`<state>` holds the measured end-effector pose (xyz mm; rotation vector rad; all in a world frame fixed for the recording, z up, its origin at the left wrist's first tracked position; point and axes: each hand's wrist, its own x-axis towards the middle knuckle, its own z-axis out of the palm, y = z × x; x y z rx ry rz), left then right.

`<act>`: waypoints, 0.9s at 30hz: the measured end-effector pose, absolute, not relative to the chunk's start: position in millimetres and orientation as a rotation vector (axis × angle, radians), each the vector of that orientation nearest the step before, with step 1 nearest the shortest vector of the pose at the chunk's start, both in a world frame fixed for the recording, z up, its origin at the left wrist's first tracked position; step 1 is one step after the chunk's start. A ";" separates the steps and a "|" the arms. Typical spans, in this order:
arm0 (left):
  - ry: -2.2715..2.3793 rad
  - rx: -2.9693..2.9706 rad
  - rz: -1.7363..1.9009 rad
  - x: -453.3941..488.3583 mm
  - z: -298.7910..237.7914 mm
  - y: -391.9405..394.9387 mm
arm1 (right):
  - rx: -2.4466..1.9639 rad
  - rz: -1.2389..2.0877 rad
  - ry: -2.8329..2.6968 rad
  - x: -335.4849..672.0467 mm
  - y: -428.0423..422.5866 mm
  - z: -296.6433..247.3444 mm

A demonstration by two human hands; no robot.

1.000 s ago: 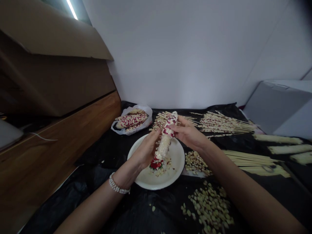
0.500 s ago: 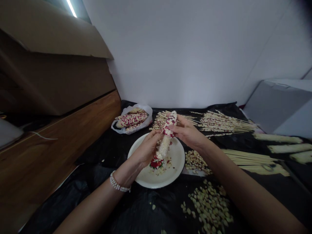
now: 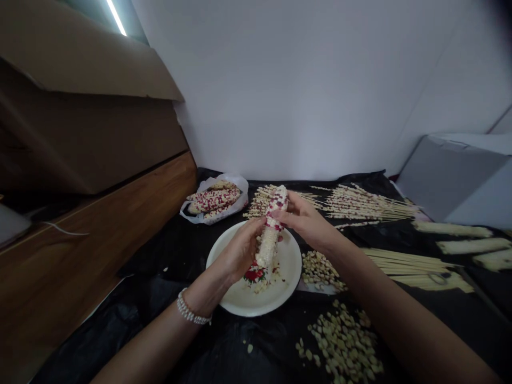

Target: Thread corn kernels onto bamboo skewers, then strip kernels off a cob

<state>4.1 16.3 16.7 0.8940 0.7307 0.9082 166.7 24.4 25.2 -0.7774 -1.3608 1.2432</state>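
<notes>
A white and red corn cob (image 3: 270, 232) stands tilted over a white plate (image 3: 240, 298), its lower end near the plate's flowered middle. My left hand (image 3: 240, 250) is closed around the cob's lower half, a pearl bracelet on its wrist. My right hand (image 3: 304, 220) grips the upper part, fingers curled on the red kernels. Loose kernels lie in the plate under the cob.
A plastic bag with more red and white cobs (image 3: 213, 200) lies behind the plate. Heaps of loose kernels (image 3: 344, 341) lie at front right. Bamboo skewers (image 3: 364, 204) are spread at the back and right. Black sheeting covers the surface; a wooden ledge runs along the left.
Both hands have shifted slightly on the cob, the left closing more tightly round its lower half. The cob stays over the plate.
</notes>
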 end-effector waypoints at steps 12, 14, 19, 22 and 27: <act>0.727 0.989 0.975 5.0 11.9 14.7 | -0.766 1.285 -1.329 166.4 26.4 23.7; 0.729 1.004 0.971 5.9 12.4 14.3 | -0.771 1.281 -1.336 166.5 26.4 23.2; 0.796 0.988 0.959 6.5 13.2 13.1 | -0.804 1.251 -1.354 164.5 25.0 23.6; 0.811 0.937 0.926 5.8 13.1 13.4 | -0.827 1.226 -1.365 161.9 22.8 25.6; 0.757 0.881 0.873 3.2 13.2 15.7 | -0.866 1.201 -1.389 158.8 19.7 28.2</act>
